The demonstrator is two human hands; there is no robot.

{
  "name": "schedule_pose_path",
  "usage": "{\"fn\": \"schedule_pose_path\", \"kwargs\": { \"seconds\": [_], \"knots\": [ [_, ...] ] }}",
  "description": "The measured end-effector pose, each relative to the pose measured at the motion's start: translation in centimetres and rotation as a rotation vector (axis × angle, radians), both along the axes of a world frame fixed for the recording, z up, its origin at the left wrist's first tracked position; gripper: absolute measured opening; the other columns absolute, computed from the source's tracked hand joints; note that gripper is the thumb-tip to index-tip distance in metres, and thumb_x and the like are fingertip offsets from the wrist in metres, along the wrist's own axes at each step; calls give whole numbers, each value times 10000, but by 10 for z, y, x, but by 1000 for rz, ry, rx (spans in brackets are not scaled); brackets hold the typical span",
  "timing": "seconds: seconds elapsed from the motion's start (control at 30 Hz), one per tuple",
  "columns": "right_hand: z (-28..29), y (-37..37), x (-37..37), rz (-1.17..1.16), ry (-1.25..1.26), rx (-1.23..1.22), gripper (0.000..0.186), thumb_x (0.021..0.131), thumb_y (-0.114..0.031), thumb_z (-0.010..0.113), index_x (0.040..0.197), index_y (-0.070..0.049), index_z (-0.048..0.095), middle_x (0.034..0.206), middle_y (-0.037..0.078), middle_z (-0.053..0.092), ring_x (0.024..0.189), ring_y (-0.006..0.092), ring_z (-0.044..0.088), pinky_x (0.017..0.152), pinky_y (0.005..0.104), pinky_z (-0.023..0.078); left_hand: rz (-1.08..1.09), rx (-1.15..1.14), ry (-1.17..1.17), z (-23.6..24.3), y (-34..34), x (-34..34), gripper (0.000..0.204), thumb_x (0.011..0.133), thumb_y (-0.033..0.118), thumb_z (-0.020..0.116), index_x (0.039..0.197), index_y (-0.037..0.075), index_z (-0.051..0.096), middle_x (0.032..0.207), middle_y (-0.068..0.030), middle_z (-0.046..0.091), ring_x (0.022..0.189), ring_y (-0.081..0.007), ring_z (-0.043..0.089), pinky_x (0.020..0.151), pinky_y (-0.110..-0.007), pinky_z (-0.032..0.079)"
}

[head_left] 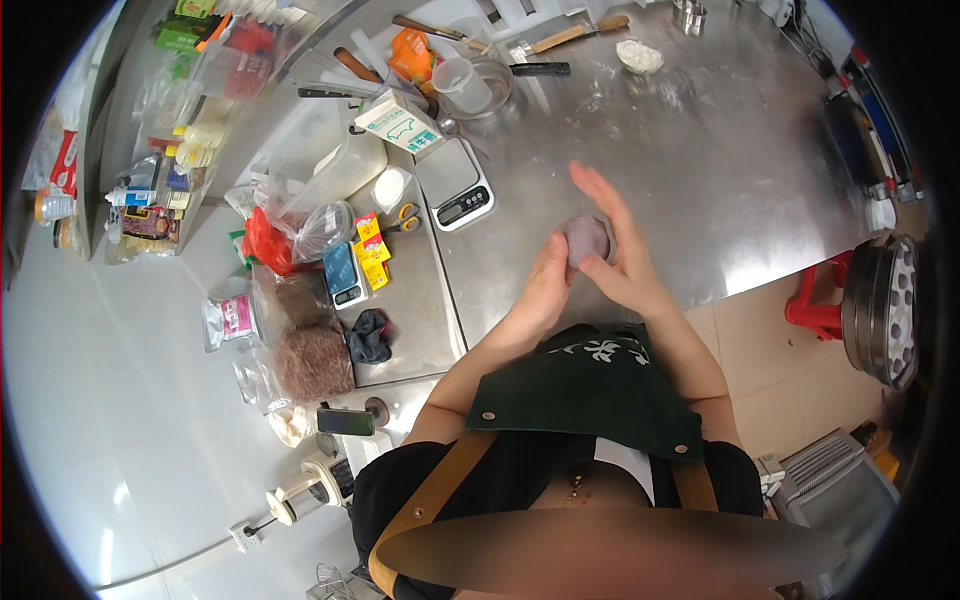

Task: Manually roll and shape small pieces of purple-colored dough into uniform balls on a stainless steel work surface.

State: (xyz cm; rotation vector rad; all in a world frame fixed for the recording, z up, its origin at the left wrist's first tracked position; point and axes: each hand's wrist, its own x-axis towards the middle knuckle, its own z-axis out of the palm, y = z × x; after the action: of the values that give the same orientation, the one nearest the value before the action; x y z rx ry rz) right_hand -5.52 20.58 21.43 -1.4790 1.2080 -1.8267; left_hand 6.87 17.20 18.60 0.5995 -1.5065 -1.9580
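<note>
A smooth, pale purple dough ball point(586, 241) is held between my two palms, above the near edge of the steel table. My left hand point(549, 282) presses against its left side, fingers together and pointing away from me. On the other side my right hand point(632, 262) cups the ball, thumb across its near face and long fingers stretched out past it. The ball's underside is hidden. Left of my hands, a white digital scale point(462, 205) lies on the table with nothing on its plate.
A milk carton point(398, 122), a plastic measuring cup point(461, 85) and a metal bowl point(497, 100) stand at the back left. Farther back is a bowl of white powder point(639, 56). Scissors point(405, 219) and bagged goods lie left. A red stool point(818, 298) stands right.
</note>
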Motion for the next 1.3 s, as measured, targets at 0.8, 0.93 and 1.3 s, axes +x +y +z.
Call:
{"fn": "schedule_pose_path", "kwargs": {
  "seconds": [0.8,0.93,1.3],
  "knots": [
    [-98,10,-75,9,5,231,319,899,-145,500,1182,-1,530,1311,171,502,1175,344,505,1016,432,356,63,394,-73,-52,15,-76,568,963,487,370,1286,21,373,1232,-95,506,1109,-218,524,965,-374,408],
    [-145,34,-92,-263,190,445,273,901,-103,500,1133,22,572,1219,185,563,1148,358,524,977,420,401,270,290,-358,-114,22,-96,458,906,241,557,1249,-10,389,1164,-125,544,1053,-241,560,876,-380,462],
    [-199,-14,-114,19,273,451,345,898,-109,519,1211,35,532,1246,216,536,1216,374,464,1020,455,361,429,-638,-1059,-149,-25,-124,535,671,100,698,1158,4,498,959,-183,544,788,-360,583,662,-399,492]
  ]
}}
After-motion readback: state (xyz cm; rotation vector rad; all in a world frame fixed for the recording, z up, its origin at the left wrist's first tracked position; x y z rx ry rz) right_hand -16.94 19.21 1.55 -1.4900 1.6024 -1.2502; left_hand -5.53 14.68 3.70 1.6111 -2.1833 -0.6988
